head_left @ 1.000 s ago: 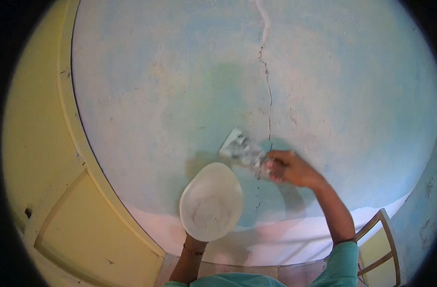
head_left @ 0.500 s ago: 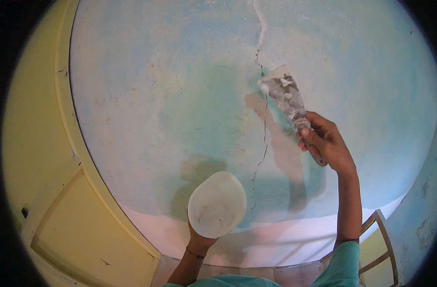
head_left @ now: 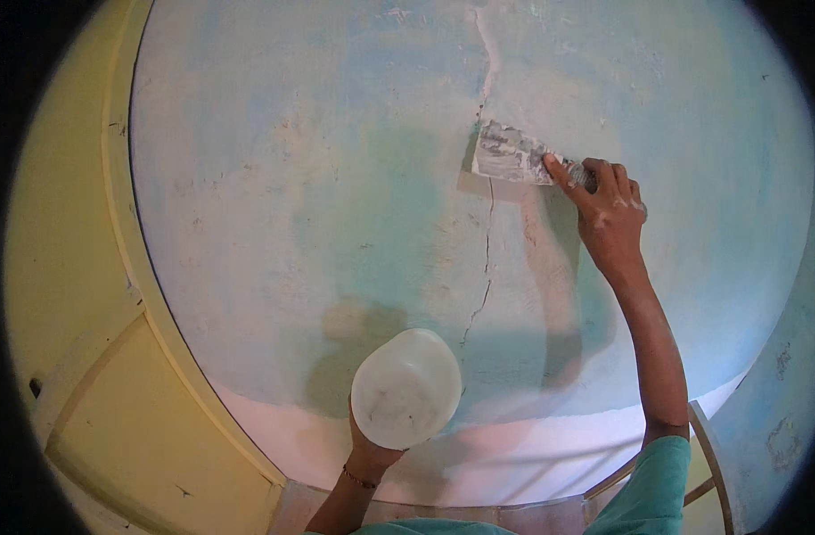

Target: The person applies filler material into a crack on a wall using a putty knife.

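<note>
right hand [head_left: 614,214]: fingers closed round putty knife [head_left: 512,153], smeared blade over wall crack [head_left: 488,236]. left hand [head_left: 372,453]: gripping white bowl [head_left: 405,392], lower left of knife; fingers mostly hidden.

head-worn fisheye toward the wall [head_left: 389,241]

Scraper [head_left: 512,153] before crack [head_left: 488,232] — bowl [head_left: 407,390] below, left

White bowl [head_left: 405,390], grey-mottled scraper [head_left: 511,153], blue-green wall [head_left: 247,223]
</note>
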Motion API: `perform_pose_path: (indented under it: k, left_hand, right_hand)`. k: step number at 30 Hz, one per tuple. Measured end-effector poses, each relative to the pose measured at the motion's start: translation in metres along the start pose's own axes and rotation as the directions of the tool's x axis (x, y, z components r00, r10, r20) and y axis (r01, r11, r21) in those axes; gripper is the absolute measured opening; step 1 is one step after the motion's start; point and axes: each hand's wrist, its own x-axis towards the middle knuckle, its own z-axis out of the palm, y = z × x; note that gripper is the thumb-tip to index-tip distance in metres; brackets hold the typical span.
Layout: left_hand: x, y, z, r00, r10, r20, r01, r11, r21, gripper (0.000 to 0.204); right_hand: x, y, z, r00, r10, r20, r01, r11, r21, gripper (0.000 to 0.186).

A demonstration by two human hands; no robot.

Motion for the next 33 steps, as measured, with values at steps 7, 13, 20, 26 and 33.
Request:
perform_pose_path:
  k: [7, 13, 20, 26, 33]
  left_hand:
    - [0.001, -0.001, 0.008, 1.0, 0.001, 0.003, -0.001, 1.0, 0.02, 0.058]
    - [0.002, -0.003, 0.009, 1.0, -0.004, 0.01, 0.004, 0.999, -0.036, 0.059]
    - [0.006, 0.0, -0.007, 0.999, 0.015, 0.033, -0.014, 1.0, -0.011, 0.062]
    - [0.007, 0.001, -0.011, 1.0, 0.015, 0.002, -0.015, 1.0, 0.0, 0.06]
    - [0.005, 0.002, 0.003, 0.999, -0.019, 0.029, 0.02, 0.999, -0.049, 0.058]
  right_hand:
    - [0.012, 0.002, 0.013, 0.999, 0.027, -0.045, -0.031, 0.996, -0.084, 0.057]
    - [0.016, 0.001, 0.014, 0.998, 0.041, -0.038, -0.044, 0.996, -0.08, 0.057]
    - [0.017, -0.001, 0.021, 0.998, 0.052, -0.028, -0.054, 0.996, -0.071, 0.057]
    - [0.02, -0.003, 0.019, 0.996, 0.078, 0.039, -0.077, 0.997, -0.029, 0.057]
    - [0.018, -0.004, 0.002, 0.991, 0.069, 0.113, -0.064, 0.997, -0.047, 0.057]
